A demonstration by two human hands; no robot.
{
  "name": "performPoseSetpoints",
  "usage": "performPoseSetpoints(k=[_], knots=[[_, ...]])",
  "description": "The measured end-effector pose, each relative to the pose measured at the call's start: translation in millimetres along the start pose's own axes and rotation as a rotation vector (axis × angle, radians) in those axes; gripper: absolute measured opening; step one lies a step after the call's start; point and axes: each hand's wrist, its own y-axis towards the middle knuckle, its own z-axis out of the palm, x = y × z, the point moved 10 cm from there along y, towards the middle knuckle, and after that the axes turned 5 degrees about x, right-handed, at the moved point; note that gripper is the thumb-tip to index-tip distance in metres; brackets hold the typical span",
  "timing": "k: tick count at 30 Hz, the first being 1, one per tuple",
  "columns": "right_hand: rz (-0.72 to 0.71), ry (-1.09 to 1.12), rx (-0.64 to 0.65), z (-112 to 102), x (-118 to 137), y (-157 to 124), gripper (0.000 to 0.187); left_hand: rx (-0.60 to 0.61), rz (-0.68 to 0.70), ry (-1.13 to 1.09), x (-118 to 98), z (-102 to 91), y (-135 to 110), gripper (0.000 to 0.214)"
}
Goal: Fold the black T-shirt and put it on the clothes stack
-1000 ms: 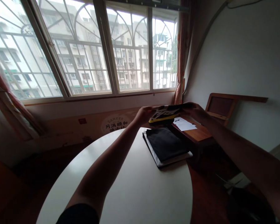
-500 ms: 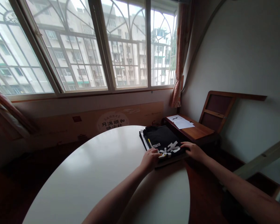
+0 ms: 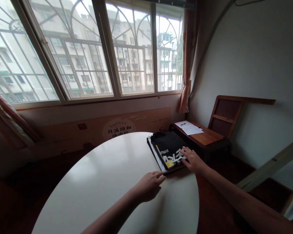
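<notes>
A folded black garment (image 3: 169, 149) with white and yellow lettering tops a small stack of folded clothes at the far right of the round white table (image 3: 107, 182). My right hand (image 3: 192, 160) lies flat on the near end of that garment, fingers stretched out over the print. My left hand (image 3: 148, 186) hovers low over the bare tabletop just short of the stack, fingers loosely extended and holding nothing.
Beyond the stack stands a low wooden side table (image 3: 200, 136) with white papers (image 3: 189, 127) on it. A wooden frame (image 3: 226, 115) leans on the right wall. A barred window (image 3: 92, 48) fills the back wall; a printed cardboard panel (image 3: 117, 127) leans below it.
The garment, held up in both hands a second ago, now lies on the stack. My left hand has pulled back off it onto the table side; my right hand stays on it.
</notes>
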Motion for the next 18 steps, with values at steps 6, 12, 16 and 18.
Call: performPoseSetpoints(k=[6, 12, 16, 18], knots=[[-0.149, 0.137, 0.073, 32.6, 105.6, -14.1, 0.061, 0.000, -0.310, -0.059, 68.0, -8.1, -74.9, 0.052], [-0.245, 0.566, 0.216, 66.2, 208.6, -8.3, 0.066, -0.125, -0.598, -0.061, 152.1, 8.6, -143.7, 0.047], [-0.114, 0.981, 0.289, 119.4, 254.2, 22.9, 0.066, -0.357, -0.641, -0.137, 183.1, 15.8, -162.9, 0.040], [-0.013, 1.161, 0.266, 146.7, 267.6, 41.7, 0.070, -0.462, -0.639, -0.219, 192.1, 17.1, -167.1, 0.037]])
